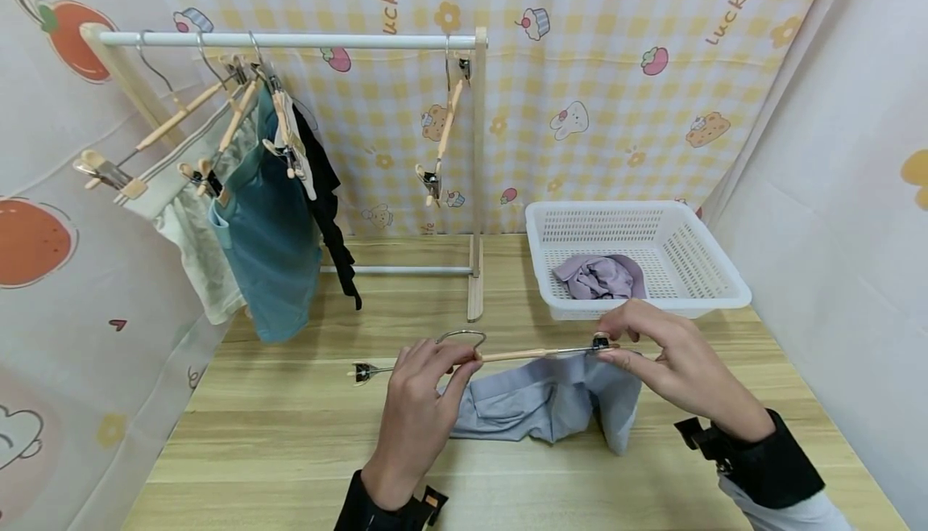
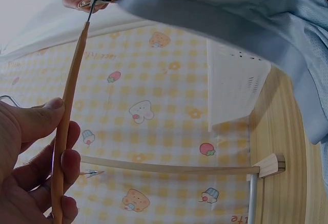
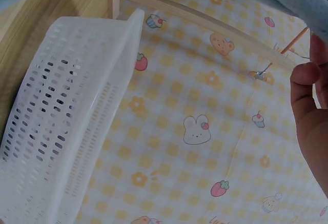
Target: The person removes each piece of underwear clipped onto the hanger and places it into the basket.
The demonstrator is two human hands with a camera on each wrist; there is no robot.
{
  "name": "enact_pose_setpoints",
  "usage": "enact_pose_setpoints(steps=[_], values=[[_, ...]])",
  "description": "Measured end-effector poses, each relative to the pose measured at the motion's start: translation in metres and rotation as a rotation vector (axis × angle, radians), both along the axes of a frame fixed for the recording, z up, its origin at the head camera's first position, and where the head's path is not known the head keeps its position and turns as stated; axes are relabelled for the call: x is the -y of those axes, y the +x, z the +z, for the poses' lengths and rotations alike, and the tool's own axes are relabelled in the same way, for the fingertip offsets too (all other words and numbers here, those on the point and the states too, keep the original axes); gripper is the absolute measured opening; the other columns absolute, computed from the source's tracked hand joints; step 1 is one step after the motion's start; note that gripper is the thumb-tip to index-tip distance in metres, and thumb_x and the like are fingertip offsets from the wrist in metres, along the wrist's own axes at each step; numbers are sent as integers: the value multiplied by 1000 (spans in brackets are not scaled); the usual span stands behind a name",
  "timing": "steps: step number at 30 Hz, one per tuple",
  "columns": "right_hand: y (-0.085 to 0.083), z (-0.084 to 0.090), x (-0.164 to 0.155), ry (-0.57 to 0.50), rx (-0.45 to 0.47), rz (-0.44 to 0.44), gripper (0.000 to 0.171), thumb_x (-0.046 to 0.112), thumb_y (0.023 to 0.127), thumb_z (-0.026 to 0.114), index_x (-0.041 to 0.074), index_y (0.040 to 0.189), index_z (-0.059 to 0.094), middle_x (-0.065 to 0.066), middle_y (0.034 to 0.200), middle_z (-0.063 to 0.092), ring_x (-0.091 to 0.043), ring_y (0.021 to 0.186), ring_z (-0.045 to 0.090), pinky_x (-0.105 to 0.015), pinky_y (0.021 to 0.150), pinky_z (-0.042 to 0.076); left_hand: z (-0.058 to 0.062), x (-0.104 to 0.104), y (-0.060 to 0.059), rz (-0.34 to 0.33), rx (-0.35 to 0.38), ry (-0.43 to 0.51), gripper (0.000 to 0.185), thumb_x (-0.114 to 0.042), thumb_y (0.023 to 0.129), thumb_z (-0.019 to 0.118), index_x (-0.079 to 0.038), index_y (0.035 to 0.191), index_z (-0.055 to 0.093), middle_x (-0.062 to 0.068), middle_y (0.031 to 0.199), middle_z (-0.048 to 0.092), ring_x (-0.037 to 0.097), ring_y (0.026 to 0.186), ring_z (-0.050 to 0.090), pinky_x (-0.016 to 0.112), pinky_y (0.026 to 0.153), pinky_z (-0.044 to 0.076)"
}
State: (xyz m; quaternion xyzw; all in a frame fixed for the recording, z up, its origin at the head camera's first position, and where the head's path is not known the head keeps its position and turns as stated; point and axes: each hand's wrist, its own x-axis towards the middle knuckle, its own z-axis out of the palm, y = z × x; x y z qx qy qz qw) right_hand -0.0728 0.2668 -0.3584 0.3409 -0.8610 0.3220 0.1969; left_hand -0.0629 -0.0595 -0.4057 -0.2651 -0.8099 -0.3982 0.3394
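My left hand [image 1: 428, 390] grips the wooden bar of a clip hanger [image 1: 518, 354], fingers curled round it. At the hanger's right end my right hand [image 1: 663, 358] pinches the black clip [image 1: 600, 342]. Grey-blue shorts [image 1: 558, 402] hang from that clip by one end of the waistband, as the left wrist view also shows, where the waistband [image 2: 205, 19] slopes away from the clip. The rest of the shorts sags low over the table. The hanger's left clip [image 1: 362, 372] holds nothing. Its metal hook [image 1: 464, 333] points up behind my left hand.
A white basket [image 1: 638, 309] behind my right hand holds a crumpled purple garment [image 1: 602, 277]. At the back left stands a rack [image 1: 290, 41] with pale green shorts [image 1: 203, 249], teal shorts [image 1: 271, 233] and a black garment [image 1: 319, 168]. A bare clip hanger [image 1: 449, 124] hangs at its right end.
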Motion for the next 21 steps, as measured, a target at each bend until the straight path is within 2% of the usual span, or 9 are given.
enact_pose_setpoints(steps=[4, 9, 15, 21], values=[[0, 1, 1, -12, -15, 5, 42, -7, 78, 87, 25, 103, 74, 10, 106, 74, -1, 94, 64, -18, 80, 50, 0, 0, 0, -7, 8, -5, 18, -7, 88, 86, -15, 103, 80, -4, 99, 78, 11, 84, 65, 28, 76, 41], [0, 1, 2, -25, -23, 0, 41, -7, 77, 88, 25, 100, 74, 10, 103, 75, -1, 93, 64, -17, 80, 50, 1, 0, 0, -8, 17, -10, 20, -9, 89, 86, -16, 107, 81, -5, 99, 78, 11, 83, 64, 27, 76, 39], [0, -1, 3, -49, -57, 7, 45, -5, 74, 89, 20, 108, 74, 7, 100, 73, -6, 85, 61, -16, 77, 46, 1, 0, -2, -3, -10, -5, 23, -7, 86, 87, -14, 108, 82, -3, 102, 80, 12, 86, 68, 28, 74, 41], [1, -2, 6, -42, 5, -41, 46, -5, 77, 89, 20, 113, 74, 10, 98, 69, -7, 85, 56, -18, 75, 43, 1, 1, -2, 6, -27, -12, 23, -6, 85, 88, -13, 106, 82, -2, 103, 81, 13, 84, 68, 29, 73, 41]])
